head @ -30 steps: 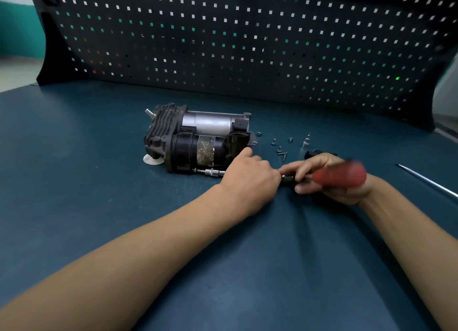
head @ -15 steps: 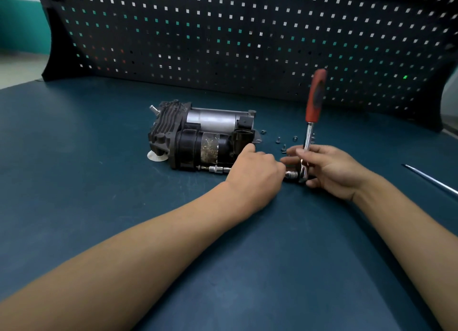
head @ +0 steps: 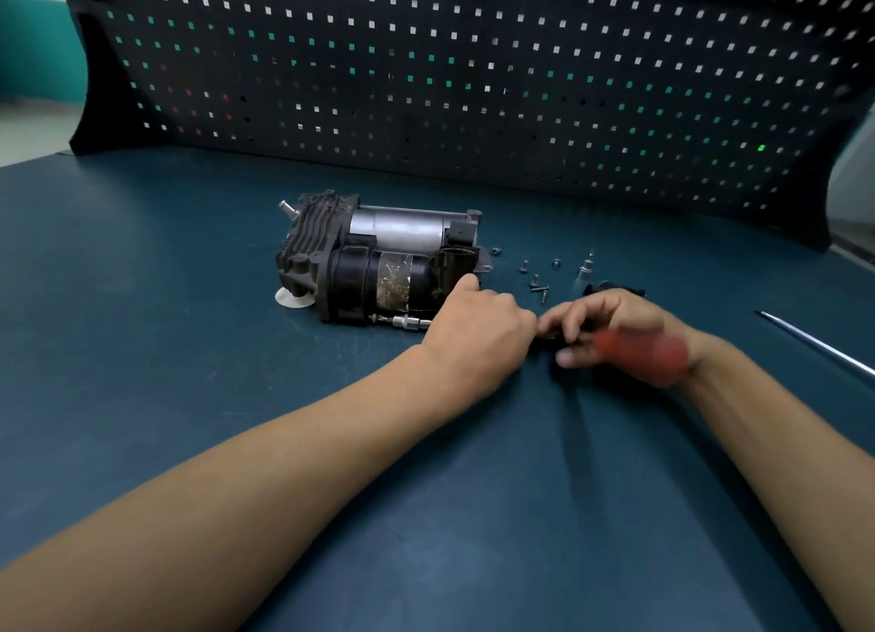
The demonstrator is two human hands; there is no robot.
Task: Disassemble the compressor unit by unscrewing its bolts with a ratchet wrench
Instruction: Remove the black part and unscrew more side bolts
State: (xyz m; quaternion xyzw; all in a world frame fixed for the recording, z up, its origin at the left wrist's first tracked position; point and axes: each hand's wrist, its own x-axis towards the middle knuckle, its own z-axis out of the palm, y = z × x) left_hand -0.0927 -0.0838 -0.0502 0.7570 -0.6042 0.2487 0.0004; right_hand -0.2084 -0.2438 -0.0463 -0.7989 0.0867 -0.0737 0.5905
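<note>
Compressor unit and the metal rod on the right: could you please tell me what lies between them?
The head view shows loose screws, an upright silver bit, a black part, the left hand, and the right hand holding the red-handled wrench.

My left hand (head: 478, 328) curls over the extension bar (head: 407, 321) that runs along the near foot of the compressor (head: 379, 262), with my thumb touching the black housing at its right end. My right hand (head: 615, 328) is just beside it, wrapped round the ratchet wrench (head: 644, 350), whose red handle is blurred and lies low over the table (head: 189, 394). Loose bolts (head: 540, 288) lie scattered just behind my knuckles, a thin metal rod (head: 819, 345) lies well off to the right, and the dark pegboard (head: 473, 87) stands behind it all.
</note>
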